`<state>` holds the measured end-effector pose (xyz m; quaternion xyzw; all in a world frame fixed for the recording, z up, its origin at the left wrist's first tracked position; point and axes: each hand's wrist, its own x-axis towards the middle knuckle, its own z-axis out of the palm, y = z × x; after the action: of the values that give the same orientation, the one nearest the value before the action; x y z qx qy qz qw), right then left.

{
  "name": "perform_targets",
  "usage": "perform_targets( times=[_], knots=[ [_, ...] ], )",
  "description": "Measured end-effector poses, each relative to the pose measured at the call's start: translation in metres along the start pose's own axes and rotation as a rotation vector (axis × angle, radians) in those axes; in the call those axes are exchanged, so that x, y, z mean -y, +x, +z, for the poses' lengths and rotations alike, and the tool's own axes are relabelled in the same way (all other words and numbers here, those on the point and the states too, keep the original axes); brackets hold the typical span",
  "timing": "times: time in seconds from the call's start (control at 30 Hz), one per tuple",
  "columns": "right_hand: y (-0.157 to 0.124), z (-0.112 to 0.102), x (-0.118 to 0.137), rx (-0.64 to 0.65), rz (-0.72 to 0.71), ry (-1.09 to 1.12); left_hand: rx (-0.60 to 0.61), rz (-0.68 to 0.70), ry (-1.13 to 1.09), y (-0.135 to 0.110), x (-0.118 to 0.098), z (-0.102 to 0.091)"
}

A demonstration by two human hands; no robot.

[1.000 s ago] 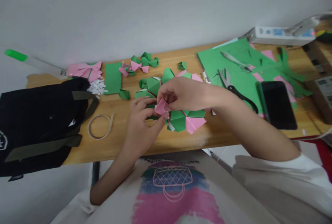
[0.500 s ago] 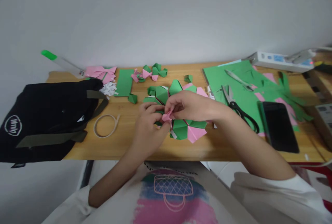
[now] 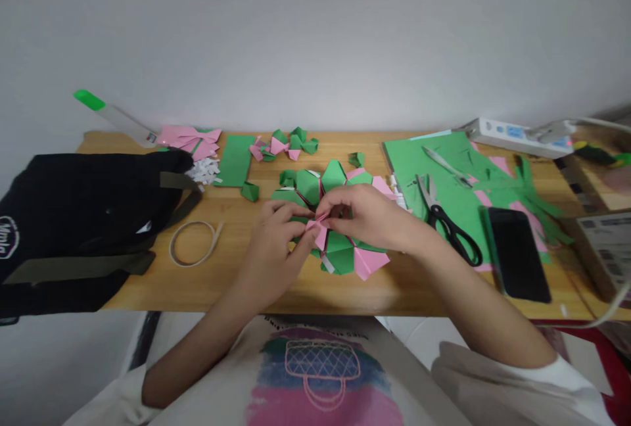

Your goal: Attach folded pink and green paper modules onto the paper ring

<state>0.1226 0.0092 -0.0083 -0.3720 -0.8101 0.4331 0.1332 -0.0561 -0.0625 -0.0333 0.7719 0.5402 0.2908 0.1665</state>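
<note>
Between both hands is a small folded pink paper piece (image 3: pixel 319 234). My left hand (image 3: pixel 276 242) pinches its left side with thumb and fingers. From the right, my right hand (image 3: pixel 362 215) grips its upper edge between thumb and forefinger. Just behind and under the hands lies a ring-shaped paper assembly of green and pink folded units (image 3: pixel 340 258); my fingers hide part of it. Whether the pink piece is joined to the ring I cannot tell. Several loose folded green and pink units (image 3: pixel 283 143) sit behind it on the wooden table (image 3: pixel 221 288).
Scissors (image 3: pixel 446 222), a craft knife (image 3: pixel 446 166) and a phone (image 3: pixel 517 252) lie on or beside green sheets (image 3: pixel 404 156) at right. A power strip (image 3: pixel 522 137) is behind them. A black bag (image 3: pixel 93 222) and a tape loop (image 3: pixel 194 243) are at left.
The pink piece has turned between my fingers, showing more of its folded face. Both hands stay at the ring's left side. The whole view has shifted slightly.
</note>
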Motion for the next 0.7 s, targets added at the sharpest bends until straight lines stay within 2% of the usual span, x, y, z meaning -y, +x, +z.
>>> perform_targets(
  times=[0.1,0.27,0.5,0.7],
  knots=[
    [-0.005,0.007,0.007,-0.104,-0.032,-0.176,-0.004,0.029,0.016,-0.002,0.002,0.001],
    [-0.023,0.021,0.01,-0.176,-0.11,-0.414,-0.04,0.077,0.077,-0.005,0.001,0.002],
    [-0.052,0.036,0.004,-0.377,-0.202,-0.36,-0.058,0.07,0.117,-0.01,-0.004,-0.002],
    [-0.062,0.044,0.007,-0.442,-0.222,-0.392,-0.064,0.034,0.287,-0.016,-0.011,-0.011]
  ],
)
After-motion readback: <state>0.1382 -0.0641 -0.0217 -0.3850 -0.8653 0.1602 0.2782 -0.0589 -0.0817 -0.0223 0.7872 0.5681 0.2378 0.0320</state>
